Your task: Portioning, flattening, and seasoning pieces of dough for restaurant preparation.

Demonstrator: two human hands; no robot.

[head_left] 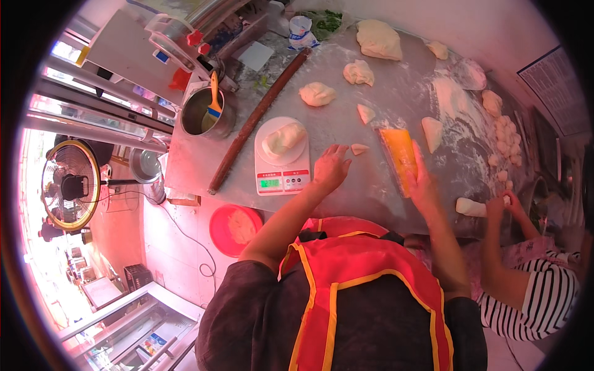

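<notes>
My right hand [422,183] grips a yellow dough scraper [399,155] by its right edge, its broad face tilted above the worktable. My left hand [331,168] holds nothing, its fingers spread near a small scrap of dough [358,149]. Just left of that hand stands a white kitchen scale [284,180] with its display lit. On the scale's round plate rests a thick dough log [285,140]. A wedge of dough [365,113] lies beyond the scraper, and a longer dough piece [432,134] lies to its right.
A long wooden rolling pin [260,120] lies left of the scale, beside a metal pot [195,118] with a brush [214,95]. Larger dough lumps [378,39] sit at the back. At right, a co-worker's hands [501,204] work by a dough roll [471,207].
</notes>
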